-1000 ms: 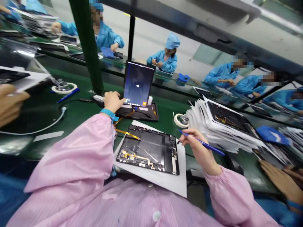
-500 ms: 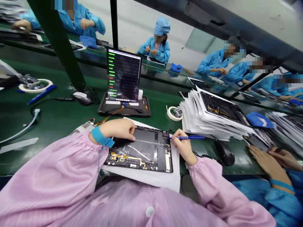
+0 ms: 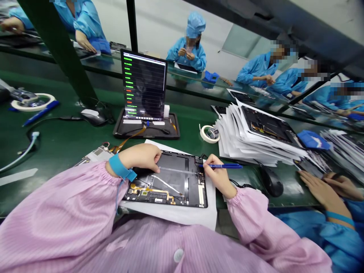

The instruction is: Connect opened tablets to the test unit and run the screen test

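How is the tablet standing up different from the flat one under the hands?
The standing tablet is upright in a black tray; the flat tablet lies on white paper. The standing tablet shows a lit screen; the flat tablet shows open insides. Both are dark rectangles.

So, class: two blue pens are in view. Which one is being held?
The blue pen in the right hand, tip at the opened tablet; the other pen lies loose at far left beside a tape roll.
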`<state>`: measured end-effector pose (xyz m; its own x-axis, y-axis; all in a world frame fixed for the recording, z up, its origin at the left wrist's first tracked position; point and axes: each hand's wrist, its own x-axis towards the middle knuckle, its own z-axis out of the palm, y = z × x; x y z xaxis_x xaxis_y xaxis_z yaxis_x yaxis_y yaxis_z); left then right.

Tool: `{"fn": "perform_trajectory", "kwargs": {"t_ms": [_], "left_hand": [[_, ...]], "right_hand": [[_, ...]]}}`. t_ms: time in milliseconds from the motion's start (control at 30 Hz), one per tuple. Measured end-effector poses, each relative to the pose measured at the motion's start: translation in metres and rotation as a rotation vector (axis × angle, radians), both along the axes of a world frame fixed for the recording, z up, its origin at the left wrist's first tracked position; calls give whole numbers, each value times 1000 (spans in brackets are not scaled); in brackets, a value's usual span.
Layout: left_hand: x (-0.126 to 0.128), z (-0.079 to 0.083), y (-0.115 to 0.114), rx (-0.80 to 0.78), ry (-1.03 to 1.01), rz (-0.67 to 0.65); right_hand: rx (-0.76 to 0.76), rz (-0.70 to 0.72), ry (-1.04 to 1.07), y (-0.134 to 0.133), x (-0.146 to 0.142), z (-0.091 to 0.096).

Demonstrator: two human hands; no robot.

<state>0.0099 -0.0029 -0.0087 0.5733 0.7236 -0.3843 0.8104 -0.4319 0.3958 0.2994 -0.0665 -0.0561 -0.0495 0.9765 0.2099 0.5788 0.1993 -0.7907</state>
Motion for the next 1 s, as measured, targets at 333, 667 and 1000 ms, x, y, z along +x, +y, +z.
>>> {"fn": "perform_trajectory", "kwargs": {"t_ms": [333,667,1000], "left_hand": [[0,3,-3,-134,-35,39],[-11,6,10,-284,-210,-65],[-16,7,14,-368,-260,-80]], "right_hand": [[98,-43,83,-1,7,6],[293,119,-979,112,-19,37],[232,-285,-1076,118,24,33]]}}
